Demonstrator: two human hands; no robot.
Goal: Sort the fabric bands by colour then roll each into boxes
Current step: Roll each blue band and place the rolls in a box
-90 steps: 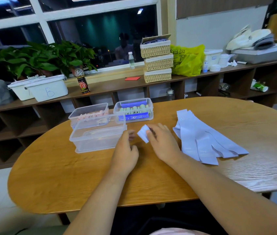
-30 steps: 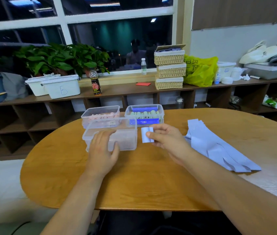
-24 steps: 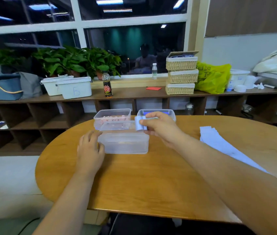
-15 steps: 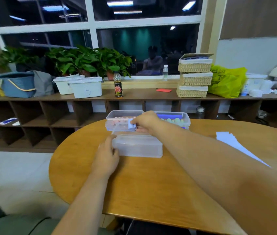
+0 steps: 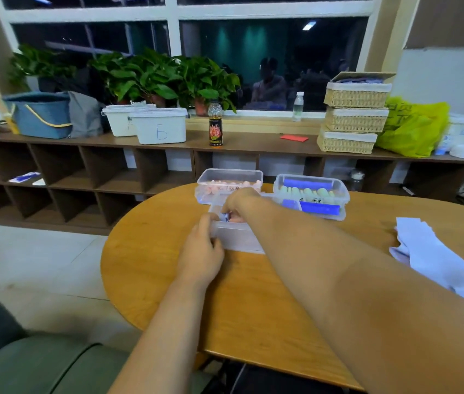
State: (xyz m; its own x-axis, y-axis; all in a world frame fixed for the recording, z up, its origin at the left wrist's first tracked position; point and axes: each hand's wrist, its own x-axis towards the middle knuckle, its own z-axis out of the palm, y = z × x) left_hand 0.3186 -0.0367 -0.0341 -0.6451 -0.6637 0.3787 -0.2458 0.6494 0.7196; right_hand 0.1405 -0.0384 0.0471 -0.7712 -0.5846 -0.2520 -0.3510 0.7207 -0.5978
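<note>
My right hand (image 5: 239, 201) reaches down into the near clear box (image 5: 239, 240) and pinches a small rolled pale-blue band (image 5: 226, 217), which is mostly hidden by my fingers. My left hand (image 5: 201, 253) holds that box at its near left corner, thumb on the rim. Behind it stand a clear box of pink rolls (image 5: 230, 179) and a clear box of green and dark-blue rolls (image 5: 311, 193). A pile of flat pale-blue bands (image 5: 435, 260) lies at the right.
All of this sits on a round wooden table (image 5: 253, 302), whose left edge is close to the boxes. A low shelf unit (image 5: 82, 172) along the window carries white bins, plants, a bottle, wicker baskets and a yellow bag. A grey seat (image 5: 26, 365) is at lower left.
My right hand carried the rolled band from in front of me leftwards and down into the near box. My left hand moved onto the box's corner. The view swung left.
</note>
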